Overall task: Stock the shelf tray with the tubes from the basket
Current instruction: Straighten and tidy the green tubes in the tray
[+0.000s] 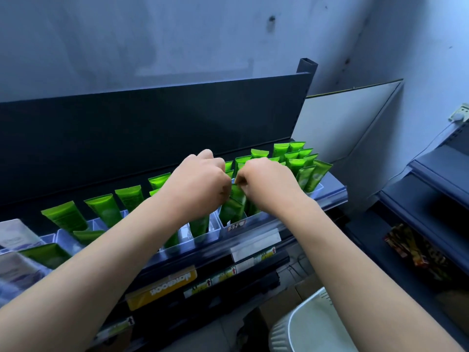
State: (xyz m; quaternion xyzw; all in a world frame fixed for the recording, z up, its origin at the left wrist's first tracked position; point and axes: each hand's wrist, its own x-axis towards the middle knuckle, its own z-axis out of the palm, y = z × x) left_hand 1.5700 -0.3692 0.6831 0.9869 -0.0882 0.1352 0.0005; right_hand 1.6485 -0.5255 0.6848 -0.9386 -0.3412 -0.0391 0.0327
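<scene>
"Where is the soft green plastic tube point(234, 196)?"

"In the clear plastic shelf tray point(250, 219), between both hands. The left hand point(200, 184) and right hand point(266, 184) have curled fingers point(239, 179) pinching its flat top."

"Is it heavy?"

"Light, I think, and squishy. Hold the stiff flat end."

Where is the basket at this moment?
In the head view the basket is at the bottom right, on the floor below the shelf tray, under the right forearm.

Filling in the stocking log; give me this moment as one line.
step: placing tube | left hand: pinching green tube | right hand: pinching same tube | location: shelf tray, right-middle slot | basket: below right
</scene>
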